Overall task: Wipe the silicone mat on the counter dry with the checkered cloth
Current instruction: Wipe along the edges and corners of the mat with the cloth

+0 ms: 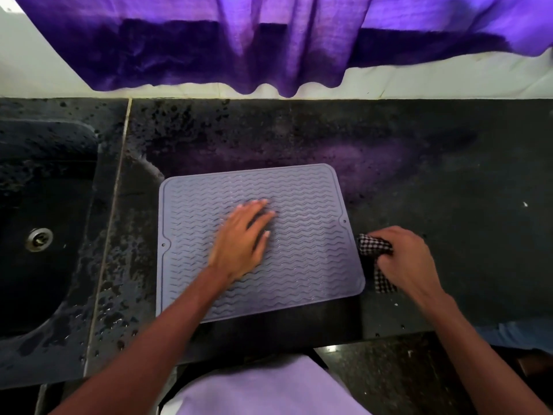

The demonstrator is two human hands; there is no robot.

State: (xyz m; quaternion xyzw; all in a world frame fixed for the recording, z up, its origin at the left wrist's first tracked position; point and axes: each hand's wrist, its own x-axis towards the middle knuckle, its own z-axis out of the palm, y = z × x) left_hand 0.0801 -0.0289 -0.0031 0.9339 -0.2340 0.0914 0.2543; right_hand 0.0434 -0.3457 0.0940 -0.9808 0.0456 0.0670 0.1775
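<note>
A grey silicone mat (302,259) with wavy ridges lies flat on the dark counter, slightly turned. My left hand (241,241) rests palm down on the middle of the mat, fingers spread, holding nothing. Just off the mat's right edge, my right hand (404,259) is closed around a bunched black-and-white checkered cloth (372,245). Part of the cloth sticks out toward the mat and a strip hangs below my fingers onto the counter.
A dark sink (45,223) with a metal drain (39,239) is sunk into the counter at the left, with water drops around it. A purple curtain (269,46) hangs over the back wall. The counter's front edge (269,351) runs just below the mat.
</note>
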